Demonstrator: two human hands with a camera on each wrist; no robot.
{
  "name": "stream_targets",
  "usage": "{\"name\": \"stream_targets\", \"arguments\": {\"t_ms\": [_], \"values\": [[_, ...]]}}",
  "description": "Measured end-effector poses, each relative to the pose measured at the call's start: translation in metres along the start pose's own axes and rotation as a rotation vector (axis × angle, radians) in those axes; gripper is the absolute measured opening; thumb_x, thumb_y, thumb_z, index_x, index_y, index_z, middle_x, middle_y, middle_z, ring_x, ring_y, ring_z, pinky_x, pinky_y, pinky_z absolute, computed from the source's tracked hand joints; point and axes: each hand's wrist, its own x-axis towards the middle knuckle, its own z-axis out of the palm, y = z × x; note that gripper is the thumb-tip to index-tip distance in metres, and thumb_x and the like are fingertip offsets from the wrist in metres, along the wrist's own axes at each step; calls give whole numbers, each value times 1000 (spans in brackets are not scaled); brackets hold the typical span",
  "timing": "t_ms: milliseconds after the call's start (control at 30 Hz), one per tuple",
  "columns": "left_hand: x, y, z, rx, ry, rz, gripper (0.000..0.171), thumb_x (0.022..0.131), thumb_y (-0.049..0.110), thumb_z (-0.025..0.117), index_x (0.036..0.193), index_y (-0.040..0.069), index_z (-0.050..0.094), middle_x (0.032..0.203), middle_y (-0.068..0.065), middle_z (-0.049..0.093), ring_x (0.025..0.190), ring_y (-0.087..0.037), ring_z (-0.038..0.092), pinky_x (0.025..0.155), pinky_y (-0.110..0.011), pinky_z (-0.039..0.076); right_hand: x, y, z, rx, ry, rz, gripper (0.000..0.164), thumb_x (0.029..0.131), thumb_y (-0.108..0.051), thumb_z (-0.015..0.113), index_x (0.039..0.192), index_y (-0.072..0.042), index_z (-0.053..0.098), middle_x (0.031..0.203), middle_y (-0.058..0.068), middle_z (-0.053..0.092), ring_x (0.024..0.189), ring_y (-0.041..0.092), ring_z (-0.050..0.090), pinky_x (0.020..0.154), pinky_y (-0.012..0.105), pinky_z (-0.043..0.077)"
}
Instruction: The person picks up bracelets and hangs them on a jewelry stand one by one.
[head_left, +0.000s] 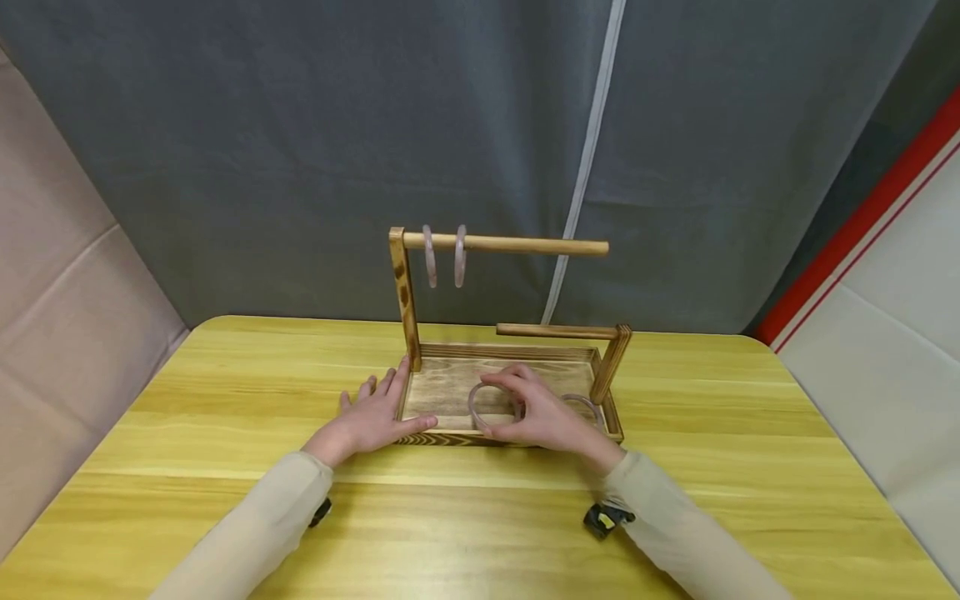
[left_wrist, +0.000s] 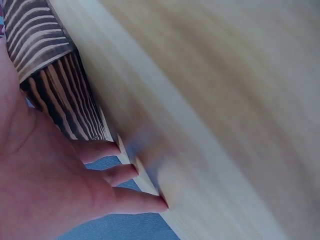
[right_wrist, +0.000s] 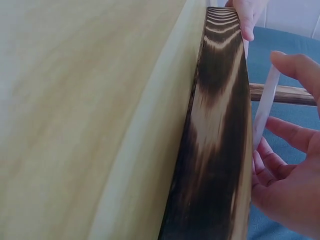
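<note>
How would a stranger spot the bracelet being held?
Find the wooden rack on the table. At its tray, the right hand pinches a pale bracelet. Two others hang on the upper bar, another sits in the tray; only this one is held.

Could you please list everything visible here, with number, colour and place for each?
Table: one, yellow wood, centre
Tray: one, brown, on the table
Posts: two, brown, at the tray's left and right ends
Bars: two, brown, one from each post
Hanging bangles: two, pale mauve, on the upper bar
Held bangle: one, pale mauve, at the tray's front
Other bangle: one, pale mauve, tray's right end, partly hidden
Curtain: one, dark grey with pale strip, behind the table
Side panels: two, left pinkish, right white and red
Wrist devices: two, black, one at each wrist
Sleeves: two, beige, on both forearms
Left grip: one, bare, at the tray's left end
Right grip: one, bare, pinching the held bangle
</note>
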Motion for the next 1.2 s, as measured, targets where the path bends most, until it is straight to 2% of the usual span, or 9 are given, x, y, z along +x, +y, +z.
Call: {"name": "stream_targets", "arguments": {"t_ms": [167, 400, 567, 800, 1000, 1200], "values": [[-1, 0, 1, 7, 5, 5, 110, 84, 76, 46, 155, 13, -9, 156, -25, 12, 139, -52, 9, 98, -77, 2, -4, 2, -3, -4, -4, -7, 68, 76, -27, 82, 135, -5, 56, 119, 9, 50, 84, 30, 52, 65, 29, 44], [0, -1, 1, 14, 10, 11, 110, 84, 76, 46, 155, 14, -10, 156, -26, 13, 139, -52, 9, 98, -77, 3, -9, 0, -8, 2, -11, 26, 69, 77, -28, 81, 136, -6, 55, 125, 9, 49, 92, 30, 51, 69, 31, 44], [0, -2, 2, 12, 6, 8, 110, 84, 77, 45, 155, 14, -9, 156, -25, 12, 139, -52, 8, 98, -77, 2, -13, 1, -11, 1, -3, 9, 67, 78, -28, 81, 135, -4, 55, 124, 11, 50, 92, 31, 49, 68, 32, 43], [0, -1, 2, 20, 3, 8, 109, 84, 76, 45, 156, 12, -6, 156, -26, 13, 139, -52, 9, 97, -78, 3, -19, 2, -16, -18, -8, 40, 69, 77, -29, 82, 137, -7, 55, 127, 12, 49, 102, 32, 52, 76, 41, 47], [1, 1, 0, 24, -8, 9, 110, 85, 76, 45, 155, 8, -5, 155, -28, 13, 138, -54, 9, 96, -79, 5, -24, 4, -20, -18, -12, 66, 69, 78, -30, 82, 138, -10, 54, 128, 11, 48, 92, 29, 52, 69, 33, 46], [0, 3, -1, 17, -21, 8, 109, 86, 73, 46, 155, 8, -6, 156, -28, 11, 138, -54, 5, 96, -79, 3, -28, 4, -28, -42, 10, 60, 69, 77, -31, 82, 137, -9, 55, 129, 12, 48, 98, 29, 53, 71, 34, 45]]}}
